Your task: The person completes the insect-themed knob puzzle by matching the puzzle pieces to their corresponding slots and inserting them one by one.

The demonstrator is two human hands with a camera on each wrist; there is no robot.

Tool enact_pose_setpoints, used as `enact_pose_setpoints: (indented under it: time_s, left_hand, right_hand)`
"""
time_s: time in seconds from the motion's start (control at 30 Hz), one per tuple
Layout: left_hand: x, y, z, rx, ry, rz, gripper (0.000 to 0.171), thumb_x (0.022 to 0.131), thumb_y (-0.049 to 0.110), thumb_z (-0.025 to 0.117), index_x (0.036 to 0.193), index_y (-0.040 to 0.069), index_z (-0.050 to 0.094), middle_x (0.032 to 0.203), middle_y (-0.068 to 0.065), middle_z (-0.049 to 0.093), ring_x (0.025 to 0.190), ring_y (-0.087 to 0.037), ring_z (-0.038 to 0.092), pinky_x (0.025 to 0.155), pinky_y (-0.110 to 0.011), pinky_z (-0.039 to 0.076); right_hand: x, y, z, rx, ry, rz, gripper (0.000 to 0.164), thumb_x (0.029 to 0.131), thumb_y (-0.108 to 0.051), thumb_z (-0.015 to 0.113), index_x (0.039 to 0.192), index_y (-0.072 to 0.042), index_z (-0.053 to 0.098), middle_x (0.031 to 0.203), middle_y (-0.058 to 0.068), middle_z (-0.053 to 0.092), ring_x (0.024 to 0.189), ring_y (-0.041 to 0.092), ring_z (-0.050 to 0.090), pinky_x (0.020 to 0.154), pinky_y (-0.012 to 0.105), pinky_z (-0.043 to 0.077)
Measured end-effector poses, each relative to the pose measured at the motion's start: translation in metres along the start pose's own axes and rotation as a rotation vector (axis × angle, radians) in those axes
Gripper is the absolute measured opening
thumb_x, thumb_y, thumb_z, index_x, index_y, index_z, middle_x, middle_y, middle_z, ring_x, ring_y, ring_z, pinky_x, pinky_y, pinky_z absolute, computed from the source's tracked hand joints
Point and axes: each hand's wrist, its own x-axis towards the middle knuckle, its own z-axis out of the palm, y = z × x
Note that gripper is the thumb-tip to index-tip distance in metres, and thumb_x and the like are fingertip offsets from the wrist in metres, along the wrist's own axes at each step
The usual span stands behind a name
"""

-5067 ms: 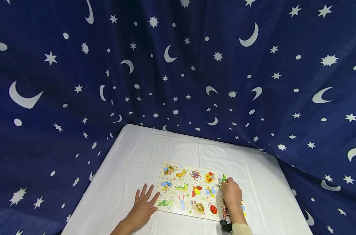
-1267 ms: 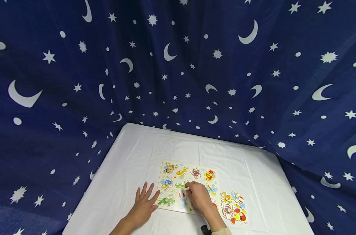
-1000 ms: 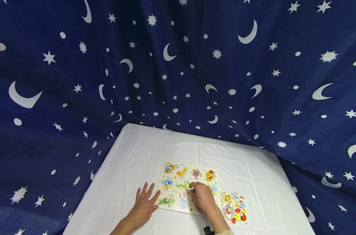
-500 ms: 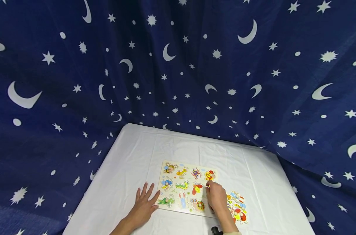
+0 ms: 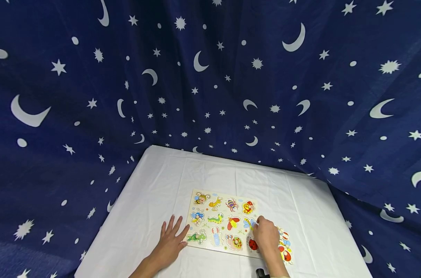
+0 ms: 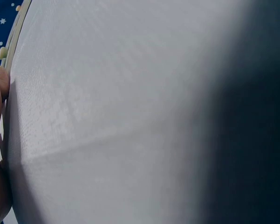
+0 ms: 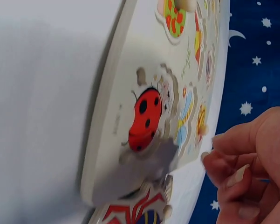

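A wooden insect peg puzzle board [image 5: 206, 243] lies on the white cloth. My left hand [image 5: 168, 244] rests flat on the cloth, fingers spread, thumb and fingertips at the board's left edge. Over the board's right edge is my right hand [image 5: 267, 234], fingers loosely bent and holding nothing in the right wrist view. Below it there lies the ladybug recess [image 7: 146, 119]. A green grasshopper piece [image 5: 196, 237] sits at the lower left, and a knobbed snail piece [image 5: 236, 243] near the lower right. Loose puzzle pieces [image 5: 285, 253] lie beside the board, partly hidden by my right hand.
A spider piece [image 7: 130, 212] lies among the loose ones, against the board's corner. The table's white cloth [image 5: 162, 181] stretches beyond the board. Dark blue curtains [image 5: 210, 77] with moons and stars hang around the table.
Earlier my right hand held the grasshopper piece right of the board; now that piece sits at the board's lower left. The emptied right hand has moved right, toward the pile. The left hand stays put.
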Motion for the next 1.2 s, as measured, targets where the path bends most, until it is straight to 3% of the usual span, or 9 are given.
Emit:
enact_pose_setpoints:
  time_s: [0.27,0.47,0.73,0.97,1.2]
  left_hand:
    - [0.0,-0.001,0.002,0.015,0.0,0.003,0.049,0.088,0.038,0.056,0.134,0.019,0.05,0.149,-0.017,0.029,0.137,-0.045,0.018,0.102,-0.064,0.015]
    - [0.001,-0.001,0.002,0.006,0.007,0.004,0.049,0.088,0.036,0.058,0.133,0.018,0.051,0.148,-0.018,0.03,0.136,-0.046,0.019,0.101,-0.065,0.016]
    - [0.001,-0.001,0.003,-0.011,-0.051,-0.026,0.05,0.09,0.038,0.054,0.136,0.02,0.047,0.151,-0.015,0.024,0.139,-0.044,0.013,0.103,-0.064,0.013]
    - [0.0,-0.002,0.004,-0.009,-0.046,-0.022,0.049,0.091,0.038,0.053,0.136,0.02,0.047,0.152,-0.015,0.023,0.139,-0.043,0.012,0.103,-0.064,0.012]
    - [0.0,-0.003,0.005,0.005,-0.049,-0.021,0.049,0.091,0.04,0.052,0.136,0.021,0.047,0.152,-0.014,0.023,0.14,-0.043,0.01,0.103,-0.064,0.012]
  right_hand:
    - [0.002,0.017,-0.005,-0.05,-0.075,0.123,0.01,0.078,-0.012,0.064,0.076,-0.004,0.061,0.07,0.02,0.064,0.054,0.037,0.057,0.042,0.045,0.037]
    - [0.002,0.024,-0.014,-0.107,-0.204,0.171,0.011,0.079,-0.012,0.059,0.076,-0.001,0.06,0.07,0.021,0.063,0.057,0.039,0.058,0.043,0.047,0.039]
    - [-0.001,0.027,-0.017,-0.142,-0.383,0.274,0.014,0.076,-0.012,0.061,0.08,0.002,0.063,0.059,0.011,0.055,0.053,0.025,0.05,0.045,0.039,0.04]
    - [-0.001,0.029,-0.018,-0.148,-0.379,0.262,0.013,0.076,-0.011,0.063,0.077,0.002,0.062,0.058,0.011,0.054,0.053,0.025,0.051,0.043,0.039,0.04]
    - [0.0,0.031,-0.017,-0.136,-0.295,0.219,0.014,0.08,-0.009,0.06,0.075,0.003,0.058,0.056,0.012,0.053,0.049,0.026,0.051,0.04,0.039,0.039]
